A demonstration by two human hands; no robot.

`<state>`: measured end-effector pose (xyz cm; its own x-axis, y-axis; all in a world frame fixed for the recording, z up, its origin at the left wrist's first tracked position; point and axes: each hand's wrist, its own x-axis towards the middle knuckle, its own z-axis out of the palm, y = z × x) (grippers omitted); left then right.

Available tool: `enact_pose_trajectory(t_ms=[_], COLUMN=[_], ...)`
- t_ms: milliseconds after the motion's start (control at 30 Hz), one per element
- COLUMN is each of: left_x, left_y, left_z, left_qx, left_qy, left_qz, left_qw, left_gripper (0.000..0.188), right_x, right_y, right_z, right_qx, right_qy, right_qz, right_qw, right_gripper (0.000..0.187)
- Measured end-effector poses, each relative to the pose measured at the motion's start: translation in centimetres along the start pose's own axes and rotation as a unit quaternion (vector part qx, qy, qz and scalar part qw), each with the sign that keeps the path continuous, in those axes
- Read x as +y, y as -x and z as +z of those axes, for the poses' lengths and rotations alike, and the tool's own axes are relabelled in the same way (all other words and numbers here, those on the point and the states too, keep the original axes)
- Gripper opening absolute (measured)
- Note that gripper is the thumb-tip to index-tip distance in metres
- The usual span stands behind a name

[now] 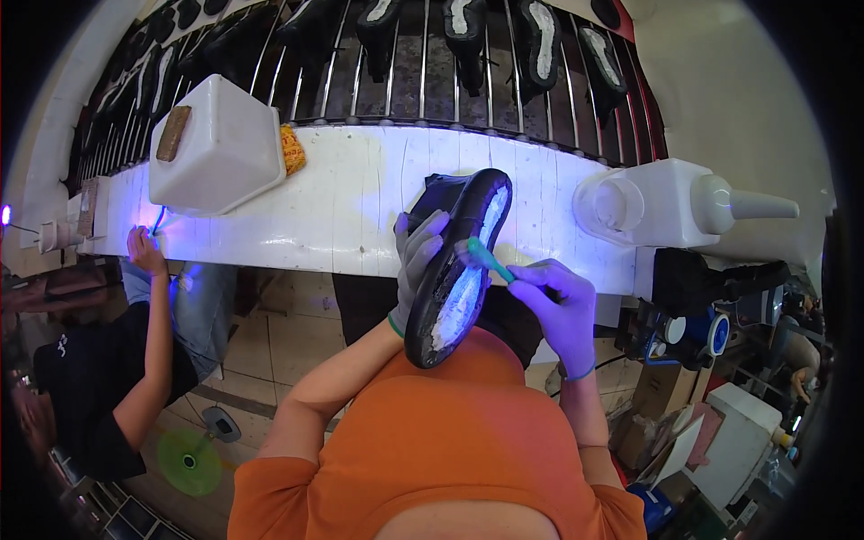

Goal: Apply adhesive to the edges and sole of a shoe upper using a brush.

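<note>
My left hand (pixel 418 255), in a pale glove, grips a black shoe (pixel 461 301) from its left side and holds it tilted over the bench's near edge. The shoe's underside faces up, with a long whitish strip down its middle that glows blue under the light. My gloved right hand (pixel 565 304) is closed on the handle of a small green brush (pixel 489 261). The brush head touches the shoe's underside near the middle of the strip. Parts of my left fingers are hidden behind the shoe.
A white bench (pixel 351 225) spans the front. On it stand a white plastic container (pixel 220 148) at left and a white jug (pixel 666 202) at right. Beyond, several black shoes (pixel 537 54) lie on a roller rack (pixel 423 72). A co-worker's hand (pixel 147 250) is at far left.
</note>
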<state>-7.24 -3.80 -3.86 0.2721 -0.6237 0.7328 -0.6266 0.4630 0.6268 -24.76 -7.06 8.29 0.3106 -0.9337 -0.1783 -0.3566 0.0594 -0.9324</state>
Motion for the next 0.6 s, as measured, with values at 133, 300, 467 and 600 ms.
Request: enact_pose_trajectory(t_ms=[133, 300, 467, 600], left_x=[0.5, 0.0, -0.3, -0.1], left_y=[-0.8, -0.8, -0.9, -1.0], left_z=[-0.1, -0.4, -0.4, -0.4], left_qx=[-0.003, -0.038, -0.052, -0.038], left_qy=[-0.014, -0.033, -0.052, -0.054], left_qz=[0.019, 0.043, 0.068, 0.054], left_qw=[1.0, 0.998, 0.995, 0.996], left_gripper=[0.078, 0.091, 0.091, 0.09], right_x=[2.4, 3.2, 4.9, 4.4], right_y=[-1.5, -4.1, -7.0, -6.5], right_z=[0.1, -0.7, -1.8, -1.7], right_qx=[0.056, 0.071, 0.137, 0.127], right_qy=[-0.007, 0.053, 0.077, 0.074], right_qz=[0.021, 0.038, 0.022, -0.036], right_qw=[0.998, 0.995, 0.987, 0.989], right_gripper=[0.021, 0.018, 0.02, 0.019])
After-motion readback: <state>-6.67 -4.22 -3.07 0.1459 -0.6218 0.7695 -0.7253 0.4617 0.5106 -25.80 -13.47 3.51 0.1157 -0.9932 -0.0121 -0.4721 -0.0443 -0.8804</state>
